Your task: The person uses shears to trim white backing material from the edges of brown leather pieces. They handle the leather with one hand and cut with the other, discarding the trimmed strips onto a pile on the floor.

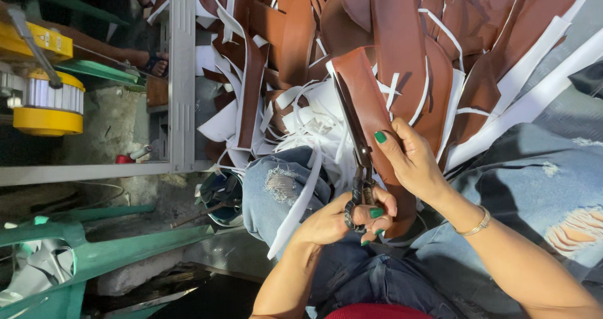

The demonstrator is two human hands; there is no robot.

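Brown leather strip (367, 105) mid-frame: right hand (414, 162) pinches it tight, left hand (339, 218) just below grips the scissors (358, 149), blades along the strip's edge, white offcuts (308, 124) piled left.

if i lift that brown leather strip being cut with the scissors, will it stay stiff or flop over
Probably floppy: the brown leather strip curls over at its far end, and similar strips in the scrap pile drape and bend. It looks thin, so likely light. The right hand pinches it flat, hinting it needs support.

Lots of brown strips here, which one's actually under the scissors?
The brown strip pinched by the right hand, running along the scissors held in the left hand. The others lie loose in the pile.
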